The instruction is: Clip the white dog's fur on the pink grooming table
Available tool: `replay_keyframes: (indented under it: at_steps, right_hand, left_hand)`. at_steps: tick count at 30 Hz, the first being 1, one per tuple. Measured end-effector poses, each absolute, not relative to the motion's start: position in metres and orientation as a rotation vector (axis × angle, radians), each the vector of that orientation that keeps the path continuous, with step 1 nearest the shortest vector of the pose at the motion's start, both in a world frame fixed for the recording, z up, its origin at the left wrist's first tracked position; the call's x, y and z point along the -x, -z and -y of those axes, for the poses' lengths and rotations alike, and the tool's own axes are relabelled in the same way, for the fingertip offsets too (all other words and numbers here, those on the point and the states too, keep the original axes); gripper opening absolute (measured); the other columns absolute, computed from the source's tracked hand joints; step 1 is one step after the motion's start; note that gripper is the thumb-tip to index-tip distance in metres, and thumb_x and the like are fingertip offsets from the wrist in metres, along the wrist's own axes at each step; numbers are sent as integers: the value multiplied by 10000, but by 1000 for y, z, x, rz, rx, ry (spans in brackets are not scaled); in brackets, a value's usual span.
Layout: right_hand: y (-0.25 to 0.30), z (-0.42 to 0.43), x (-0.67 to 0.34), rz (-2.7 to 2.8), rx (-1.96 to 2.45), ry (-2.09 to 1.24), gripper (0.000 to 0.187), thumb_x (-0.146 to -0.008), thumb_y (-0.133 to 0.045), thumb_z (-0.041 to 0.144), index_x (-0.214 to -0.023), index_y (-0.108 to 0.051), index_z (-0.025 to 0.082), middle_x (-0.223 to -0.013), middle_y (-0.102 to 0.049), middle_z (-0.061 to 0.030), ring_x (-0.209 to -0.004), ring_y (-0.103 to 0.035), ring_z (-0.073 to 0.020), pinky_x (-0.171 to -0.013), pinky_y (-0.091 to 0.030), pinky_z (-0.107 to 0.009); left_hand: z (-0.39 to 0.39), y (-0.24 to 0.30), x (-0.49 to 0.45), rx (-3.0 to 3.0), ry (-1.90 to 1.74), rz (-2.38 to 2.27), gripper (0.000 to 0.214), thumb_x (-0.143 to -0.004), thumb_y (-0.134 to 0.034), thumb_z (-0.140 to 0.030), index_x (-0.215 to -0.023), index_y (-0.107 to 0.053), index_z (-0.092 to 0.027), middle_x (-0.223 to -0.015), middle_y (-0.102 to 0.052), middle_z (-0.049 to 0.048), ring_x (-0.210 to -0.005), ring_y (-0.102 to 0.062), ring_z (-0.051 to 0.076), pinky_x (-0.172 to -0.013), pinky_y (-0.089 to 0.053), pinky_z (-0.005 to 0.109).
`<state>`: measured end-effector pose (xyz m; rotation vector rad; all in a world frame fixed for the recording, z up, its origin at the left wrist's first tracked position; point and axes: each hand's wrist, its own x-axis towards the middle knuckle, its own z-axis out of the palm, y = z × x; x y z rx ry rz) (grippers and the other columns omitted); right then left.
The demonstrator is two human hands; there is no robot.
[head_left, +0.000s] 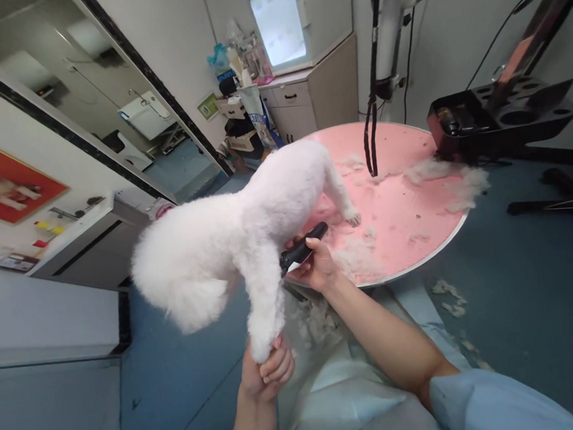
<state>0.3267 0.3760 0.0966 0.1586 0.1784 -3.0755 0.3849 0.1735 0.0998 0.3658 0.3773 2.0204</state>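
Gripping clippers [306, 245] in right hand [321, 270], dog's [284, 188] forepaw [262, 341] in left hand [270, 371] beside pink table [391, 206]; likely soft, squirmy: cradle forepaw

The dog [284, 188] was white, the hair clipper [305, 247] mostly black. The desk [391, 212] was pink, edged in pale grey, and the fur tufts [355, 260] off-white. The floor [527, 328] was blue, the sleeve [488, 398] light blue, the tool tray [510, 132] black, the poster [7, 178] red-orange edged in gold.
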Motion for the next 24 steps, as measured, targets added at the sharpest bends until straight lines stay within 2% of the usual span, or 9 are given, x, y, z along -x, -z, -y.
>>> replay_keyframes:
  at_steps: [3, 7, 10, 13, 16, 19, 22, 24]
  right_hand:
    - [-88, -367, -333, -176, -59, 3051, 255, -614, -799, 250, -805, -640, 193, -771, -732, 6, -487, -529, -56, -323, -324, -96]
    - [-80, -358, -345, -285, -54, 2993, 307, -611, -818, 291, -842, -641, 196, -752, -742, 10, -389, -420, -24, -324, -309, -107]
    - [-77, -358, -351, -421, 23, 2954, 339, -604, -832, 339, -837, -635, 191, -737, -739, -2, -382, -415, -30, -306, -254, -116]
    - [-79, -366, -352, -538, 49, 3010, 371, -587, -846, 378, -826, -630, 193, -705, -723, 5, -421, -473, -53, -308, -235, -120]
    - [-86, -374, -351, -620, -118, 3120, 373, -598, -850, 388, -833, -622, 210, -730, -739, 6, -486, -553, -82, -323, -271, -125]
    - [-93, -378, -355, -813, -116, 3071, 420, -573, -876, 406, -823, -597, 216, -755, -755, -16, -504, -592, -107, -317, -258, -133]
    - [-99, -382, -364, -1032, -11, 2967, 475, -567, -895, 449, -819, -565, 216, -730, -752, -22, -444, -537, -86, -306, -206, -128]
    - [-105, -387, -369, -1129, -19, 3000, 487, -596, -888, 473, -842, -550, 224, -733, -751, -11, -412, -487, -62, -310, -217, -129]
  left_hand:
    - [-177, -103, -386, -353, -2029, -390, 241, -965, -459, -164, -940, -695, -121, -373, -153, -128, -263, -49, 14, -334, -146, 102]
    - [-177, -104, -386, -312, -2023, -427, 241, -974, -461, -210, -827, -630, -123, -394, -150, -119, -280, -44, 21, -339, -139, 116]
    - [-177, -102, -385, -290, -1973, -495, 346, -984, -479, -346, -705, -516, -145, -390, -130, -111, -286, -43, 28, -331, -138, 134]
    - [-179, -97, -386, -261, -1929, -668, 474, -955, -505, -529, -652, -445, -169, -377, -110, -108, -282, -42, 35, -320, -117, 157]
    - [-181, -93, -386, -190, -1897, -1063, 610, -840, -528, -742, -617, -434, -183, -365, -154, -97, -295, -82, 41, -332, -129, 190]
    - [-181, -91, -385, -121, -1818, -1684, 753, -730, -436, -915, -540, -454, -186, -349, -272, -43, -324, -203, 66, -375, -175, 235]
    - [-178, -90, -383, -155, -1649, -2162, 811, -733, -317, -952, -461, -441, -198, -381, -400, 26, -379, -328, 99, -434, -258, 278]
    - [-178, -88, -382, -168, -1599, -2241, 804, -762, -291, -935, -468, -451, -203, -417, -445, 38, -409, -365, 112, -462, -293, 290]
